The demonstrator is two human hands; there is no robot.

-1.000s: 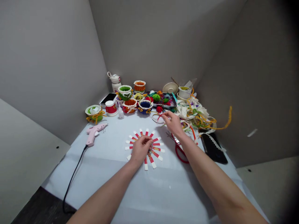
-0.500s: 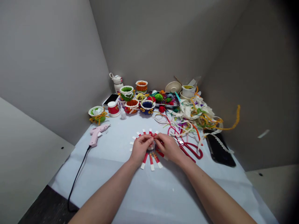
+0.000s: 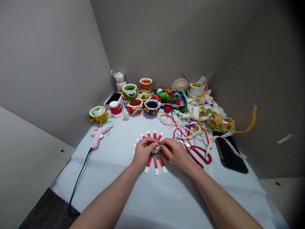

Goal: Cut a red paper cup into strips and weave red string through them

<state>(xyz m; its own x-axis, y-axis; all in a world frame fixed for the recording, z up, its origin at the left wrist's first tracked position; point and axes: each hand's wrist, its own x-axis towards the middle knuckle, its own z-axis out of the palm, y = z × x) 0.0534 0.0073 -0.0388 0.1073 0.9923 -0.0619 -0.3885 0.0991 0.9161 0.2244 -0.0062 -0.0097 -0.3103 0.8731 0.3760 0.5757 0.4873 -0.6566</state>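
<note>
A paper cup (image 3: 156,162) cut into red and white strips lies flat on the table, the strips fanned out round its base. My left hand (image 3: 145,152) is over its left side, thumb and forefinger pinched together. Beside it, my right hand (image 3: 175,152) pinches too, the fingertips of both hands nearly touching above the cup's middle. Between them shows a bit of red yarn (image 3: 159,142), partly hidden by the fingers. Red-handled scissors (image 3: 197,154) lie open to the right of my right hand.
A pink glue gun (image 3: 98,136) with a black cord lies at left. Yarn-woven cups (image 3: 152,107), a small glue bottle (image 3: 125,114) and a tray of yarn balls (image 3: 178,105) stand at the back. Tangled yarn and lace (image 3: 209,117) and a black phone (image 3: 231,156) are at right.
The view has shifted slightly. My right hand's fingertips have moved a little away from my left hand's, both still pinching over the cut cup.
</note>
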